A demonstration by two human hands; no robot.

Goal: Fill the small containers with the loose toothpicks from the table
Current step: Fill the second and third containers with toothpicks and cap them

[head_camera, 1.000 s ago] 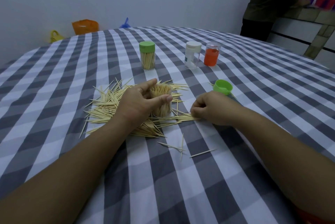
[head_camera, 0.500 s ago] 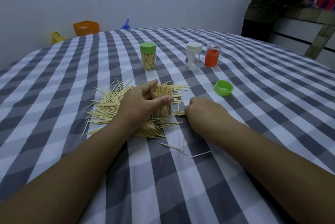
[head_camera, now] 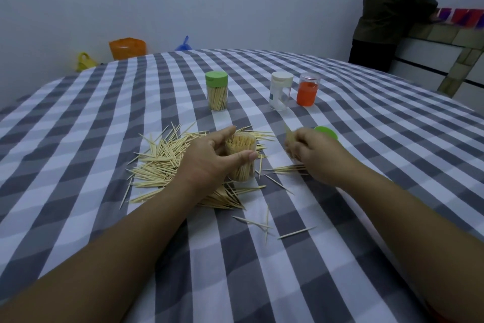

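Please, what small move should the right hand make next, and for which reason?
Probably it should carry its small bunch of wooden toothpicks leftward and drop them into the open clear plastic container. The right hand pinches the bunch above the cloth, and the left hand holds that container upright, its mouth uncovered though nearly full.

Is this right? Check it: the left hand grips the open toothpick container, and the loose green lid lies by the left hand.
One slip. The head view shows the left hand gripping the open toothpick container, but the loose green lid lies by the right hand, just beyond it.
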